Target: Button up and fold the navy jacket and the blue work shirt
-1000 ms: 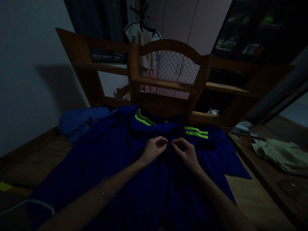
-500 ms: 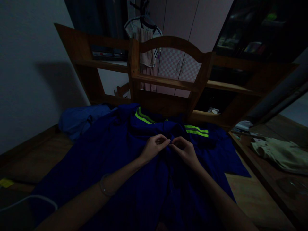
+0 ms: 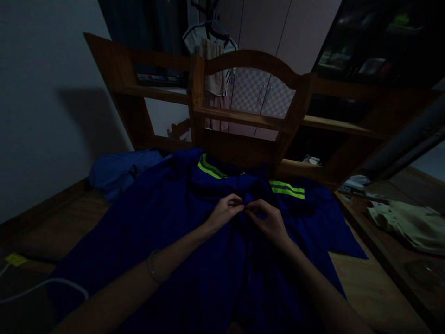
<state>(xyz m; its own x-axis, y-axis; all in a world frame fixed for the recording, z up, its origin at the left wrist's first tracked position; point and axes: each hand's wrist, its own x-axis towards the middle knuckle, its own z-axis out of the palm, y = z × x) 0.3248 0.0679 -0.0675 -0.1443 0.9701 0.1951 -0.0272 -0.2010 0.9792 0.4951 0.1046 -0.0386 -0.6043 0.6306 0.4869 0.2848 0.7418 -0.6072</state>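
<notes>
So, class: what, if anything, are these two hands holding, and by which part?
The left hand and right hand seem to pinch the blue garment near its middle, below the yellow-green stripes; exact part too dark to tell.

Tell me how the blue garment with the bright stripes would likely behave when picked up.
The blue garment would probably be floppy, since it lies in soft folds and wrinkles. Its edges would likely sag if the middle were lifted, as it spreads wide. Rolling seems unlikely, given how loosely it lies.
</notes>
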